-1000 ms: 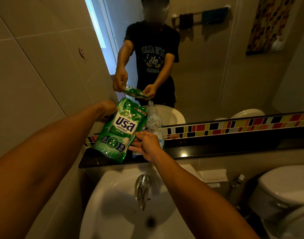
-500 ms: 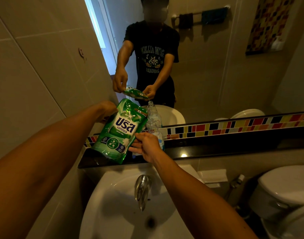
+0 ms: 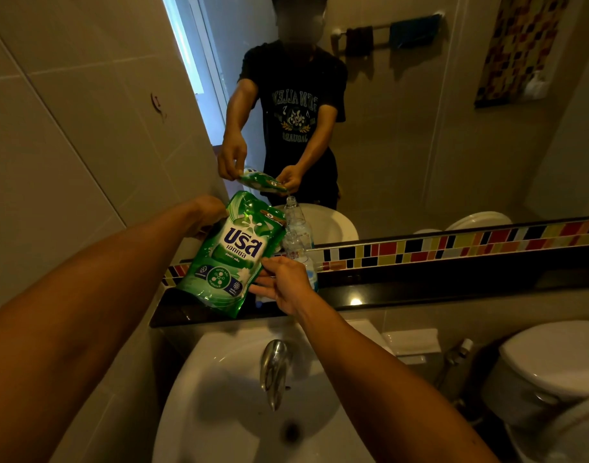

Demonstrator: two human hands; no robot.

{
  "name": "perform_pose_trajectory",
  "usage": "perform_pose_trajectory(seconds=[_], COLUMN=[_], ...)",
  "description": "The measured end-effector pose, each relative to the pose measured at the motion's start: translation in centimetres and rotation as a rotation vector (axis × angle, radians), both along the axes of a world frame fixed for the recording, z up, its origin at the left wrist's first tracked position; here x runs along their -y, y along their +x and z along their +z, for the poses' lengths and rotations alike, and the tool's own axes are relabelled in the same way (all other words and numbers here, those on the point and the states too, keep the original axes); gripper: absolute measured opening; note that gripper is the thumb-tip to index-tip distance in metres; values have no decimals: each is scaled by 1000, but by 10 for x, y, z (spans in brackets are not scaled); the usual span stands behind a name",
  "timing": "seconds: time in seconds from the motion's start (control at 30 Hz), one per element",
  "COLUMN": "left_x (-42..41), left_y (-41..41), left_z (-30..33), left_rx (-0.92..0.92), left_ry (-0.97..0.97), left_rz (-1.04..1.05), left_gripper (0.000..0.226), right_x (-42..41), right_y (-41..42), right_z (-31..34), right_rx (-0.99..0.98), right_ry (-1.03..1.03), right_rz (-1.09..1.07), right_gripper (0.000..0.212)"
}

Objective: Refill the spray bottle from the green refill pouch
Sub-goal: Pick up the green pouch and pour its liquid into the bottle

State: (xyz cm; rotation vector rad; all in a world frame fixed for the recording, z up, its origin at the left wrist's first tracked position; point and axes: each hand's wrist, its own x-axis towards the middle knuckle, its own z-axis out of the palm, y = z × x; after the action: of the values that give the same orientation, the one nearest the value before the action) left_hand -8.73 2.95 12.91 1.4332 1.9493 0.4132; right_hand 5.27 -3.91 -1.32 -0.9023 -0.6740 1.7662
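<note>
The green refill pouch hangs tilted over the black ledge, its upper right corner leaning against the neck of the clear spray bottle. The bottle stands upright on the ledge with no spray head on it, partly hidden behind my right hand. My left hand grips the pouch's top left corner from behind. My right hand holds the pouch's lower right edge, thumb on the front and fingers under it, just in front of the bottle.
A black ledge runs below the mirror and its coloured tile strip. Below are the white basin with a chrome tap and, at right, a toilet. A tiled wall closes the left side.
</note>
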Motion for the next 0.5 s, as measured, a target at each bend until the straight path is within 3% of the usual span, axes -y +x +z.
perform_pose_trajectory(seconds=[0.13, 0.5], left_x=[-1, -3], left_y=[1, -1], left_z=[0, 0], left_rx=[-1, -16], left_ry=[-1, 2], left_rz=[-5, 16], left_gripper=[25, 23], right_x=[0, -2], right_y=[1, -1], right_z=[0, -2], right_rx=[-11, -12], right_ry=[7, 2], right_rz=[1, 10], right_gripper=[8, 10])
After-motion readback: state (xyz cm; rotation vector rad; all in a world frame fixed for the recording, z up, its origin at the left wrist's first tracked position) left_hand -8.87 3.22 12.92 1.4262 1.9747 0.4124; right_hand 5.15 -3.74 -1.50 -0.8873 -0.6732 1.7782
